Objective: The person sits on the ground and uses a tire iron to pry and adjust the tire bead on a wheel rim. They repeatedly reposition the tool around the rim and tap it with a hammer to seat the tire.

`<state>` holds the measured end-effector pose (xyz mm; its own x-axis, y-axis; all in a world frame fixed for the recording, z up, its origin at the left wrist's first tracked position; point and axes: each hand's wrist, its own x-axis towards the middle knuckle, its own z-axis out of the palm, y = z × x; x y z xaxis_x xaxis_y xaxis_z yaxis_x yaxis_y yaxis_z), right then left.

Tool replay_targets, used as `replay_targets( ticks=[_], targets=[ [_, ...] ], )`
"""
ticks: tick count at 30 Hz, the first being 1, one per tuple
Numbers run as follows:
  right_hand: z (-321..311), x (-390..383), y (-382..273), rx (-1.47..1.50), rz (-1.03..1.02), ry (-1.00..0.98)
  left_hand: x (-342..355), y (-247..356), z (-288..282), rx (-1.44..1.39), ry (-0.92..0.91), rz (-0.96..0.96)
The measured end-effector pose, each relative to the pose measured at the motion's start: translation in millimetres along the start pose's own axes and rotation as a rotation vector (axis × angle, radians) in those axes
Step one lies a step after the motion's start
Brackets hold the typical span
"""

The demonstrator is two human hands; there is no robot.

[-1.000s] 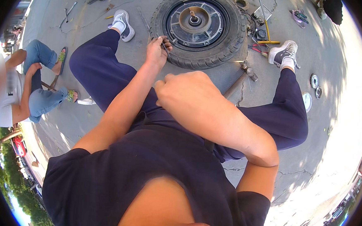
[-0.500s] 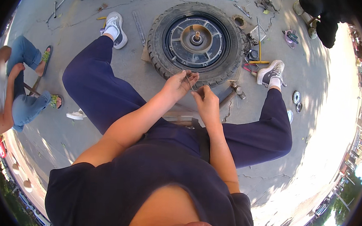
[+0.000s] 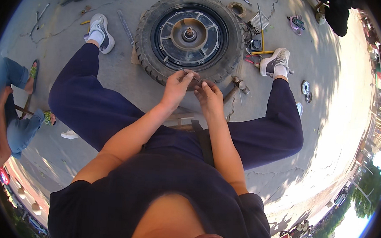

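A wheel with a black knobbly tyre (image 3: 145,51) lies flat in front of me, a grey metal hub (image 3: 167,43) and short axle (image 3: 188,33) facing up. Over its near edge, my left hand (image 3: 177,87) is closed, thumb and fingers pinching a thin dark metal rod (image 3: 196,79). The rod's right end sits between the thumb and forefinger of my right hand (image 3: 210,98), also closed. Which tool the rod is, I cannot tell. To the right of my hands lies a hammer (image 3: 240,84), its head beside the tyre.
A yellow-handled tool (image 3: 262,38), red-handled pliers (image 3: 251,60) and a metal ring (image 3: 237,9) lie right of the wheel. Two round parts (image 3: 305,86) rest beyond my right shoe (image 3: 274,61). Wrenches (image 3: 38,19) lie far left. Another person in jeans (image 3: 23,132) sits at left.
My hands have drawn closer to level, my left thumb now pressing on the rod. The rod has tilted flatter. My view has shifted, so the wheel appears farther left and higher.
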<state>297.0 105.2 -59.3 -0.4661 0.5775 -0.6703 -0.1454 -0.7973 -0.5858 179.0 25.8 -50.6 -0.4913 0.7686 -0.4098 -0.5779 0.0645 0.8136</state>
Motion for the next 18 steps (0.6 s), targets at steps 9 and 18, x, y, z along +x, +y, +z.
replay_targets(
  ticks=[9,18],
  targets=[
    [-14,7,-23,0.148,-0.078,0.027,-9,-3,22,0.588,-0.18,0.431],
    [-4,14,-62,-0.246,-0.228,0.097,-11,-9,21,0.897,-0.188,0.523]
  ],
)
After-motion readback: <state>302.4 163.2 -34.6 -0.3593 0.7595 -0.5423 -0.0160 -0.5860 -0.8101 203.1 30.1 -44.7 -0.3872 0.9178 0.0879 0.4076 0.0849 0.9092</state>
